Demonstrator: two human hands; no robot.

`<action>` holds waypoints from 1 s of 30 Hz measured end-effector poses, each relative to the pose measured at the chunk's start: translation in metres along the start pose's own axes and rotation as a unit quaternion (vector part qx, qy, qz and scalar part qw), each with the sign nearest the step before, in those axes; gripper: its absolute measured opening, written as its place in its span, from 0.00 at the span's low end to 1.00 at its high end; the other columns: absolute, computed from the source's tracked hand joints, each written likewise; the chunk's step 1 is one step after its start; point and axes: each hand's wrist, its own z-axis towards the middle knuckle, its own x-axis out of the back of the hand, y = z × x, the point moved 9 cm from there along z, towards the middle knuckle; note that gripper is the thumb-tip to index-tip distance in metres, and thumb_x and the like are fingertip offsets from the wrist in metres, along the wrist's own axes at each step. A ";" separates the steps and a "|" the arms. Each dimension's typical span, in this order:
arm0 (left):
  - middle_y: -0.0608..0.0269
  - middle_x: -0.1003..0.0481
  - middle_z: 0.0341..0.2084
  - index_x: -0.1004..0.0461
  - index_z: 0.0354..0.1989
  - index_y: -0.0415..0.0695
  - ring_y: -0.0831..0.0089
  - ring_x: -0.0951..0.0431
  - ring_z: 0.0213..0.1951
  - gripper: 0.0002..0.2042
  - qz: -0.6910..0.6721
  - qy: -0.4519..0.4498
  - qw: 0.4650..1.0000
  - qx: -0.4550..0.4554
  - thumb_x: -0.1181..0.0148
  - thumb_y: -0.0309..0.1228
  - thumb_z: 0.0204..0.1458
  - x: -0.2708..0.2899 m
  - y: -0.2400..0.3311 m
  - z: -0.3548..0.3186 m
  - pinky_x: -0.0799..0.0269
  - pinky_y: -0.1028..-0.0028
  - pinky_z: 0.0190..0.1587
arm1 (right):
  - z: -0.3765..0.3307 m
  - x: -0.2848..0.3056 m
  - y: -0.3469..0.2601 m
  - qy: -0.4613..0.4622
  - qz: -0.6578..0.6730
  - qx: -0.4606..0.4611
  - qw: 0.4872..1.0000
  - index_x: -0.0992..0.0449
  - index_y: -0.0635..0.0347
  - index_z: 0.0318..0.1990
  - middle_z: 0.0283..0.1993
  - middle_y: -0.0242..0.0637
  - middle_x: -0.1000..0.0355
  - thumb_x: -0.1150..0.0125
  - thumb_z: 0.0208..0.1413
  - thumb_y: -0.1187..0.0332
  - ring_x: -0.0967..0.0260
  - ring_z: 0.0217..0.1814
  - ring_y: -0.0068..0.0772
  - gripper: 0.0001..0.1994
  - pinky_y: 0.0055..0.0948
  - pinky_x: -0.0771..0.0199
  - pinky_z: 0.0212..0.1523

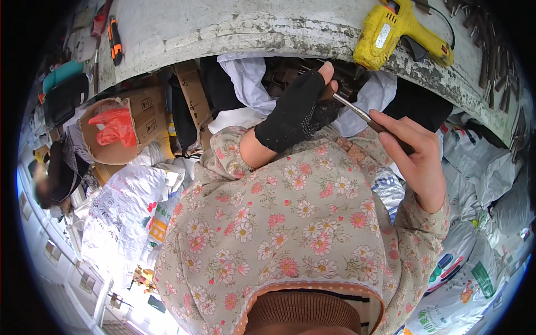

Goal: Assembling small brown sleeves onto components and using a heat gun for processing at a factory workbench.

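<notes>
My left hand point(296, 114) wears a black fingerless glove and is closed just below the edge of the worktable point(223, 33). Whatever it may hold is hidden by the glove and fingers. My bare right hand point(416, 151) grips a dark brown handle with a metal tube end point(354, 109). The metal end points up and left, close to the left fingertips. Above both hands, a yellow glue gun point(385, 36) lies on the table's edge, its nozzle pointing down toward the gap between table and lap.
Many similar brown handles with metal ends point(491, 61) lie at the table's right. An orange utility knife point(115, 40) is at the left. A cardboard box point(148, 120) holds a red plastic bag point(111, 125). White plastic sacks point(123, 206) crowd both sides, and dark pieces sit below the edge.
</notes>
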 end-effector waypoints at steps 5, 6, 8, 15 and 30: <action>0.70 0.32 0.18 0.29 0.30 0.41 0.83 0.34 0.23 0.10 0.246 -0.040 0.950 -0.189 0.49 0.35 0.54 -0.004 0.025 -0.005 0.39 0.81 0.26 | 0.000 0.001 -0.006 -0.029 -0.054 -0.041 0.997 0.26 0.57 0.45 0.21 0.37 0.36 0.41 0.45 0.77 0.39 0.20 0.30 0.17 0.25 0.39 0.22; 0.70 0.32 0.18 0.28 0.32 0.40 0.82 0.34 0.23 0.11 0.313 -0.054 0.916 -0.246 0.50 0.35 0.54 -0.010 0.030 -0.012 0.39 0.80 0.27 | 0.001 -0.003 -0.011 -0.040 -0.075 -0.016 0.996 0.26 0.57 0.45 0.21 0.38 0.36 0.41 0.45 0.77 0.39 0.19 0.31 0.17 0.27 0.39 0.21; 0.69 0.32 0.18 0.29 0.33 0.39 0.82 0.34 0.23 0.11 0.317 -0.044 0.909 -0.266 0.50 0.35 0.54 -0.008 0.031 -0.015 0.39 0.79 0.27 | 0.005 -0.009 -0.015 -0.054 -0.093 0.010 0.994 0.26 0.57 0.45 0.21 0.38 0.36 0.41 0.45 0.76 0.39 0.19 0.33 0.16 0.28 0.38 0.21; 0.73 0.36 0.19 0.32 0.30 0.43 0.85 0.38 0.22 0.09 0.308 -0.045 0.914 -0.262 0.52 0.36 0.55 0.004 0.027 -0.001 0.43 0.82 0.24 | 0.022 -0.022 -0.008 -0.065 -0.063 0.014 0.996 0.27 0.58 0.44 0.25 0.42 0.32 0.42 0.46 0.75 0.32 0.23 0.38 0.15 0.28 0.33 0.25; 0.63 0.26 0.29 0.25 0.27 0.49 0.65 0.26 0.29 0.06 0.659 0.003 0.443 -0.608 0.38 0.31 0.38 -0.053 0.111 -0.049 0.31 0.70 0.28 | 0.055 -0.094 0.088 0.071 -0.151 0.125 0.978 0.25 0.51 0.44 0.33 0.36 0.31 0.43 0.44 0.72 0.35 0.36 0.38 0.15 0.34 0.34 0.34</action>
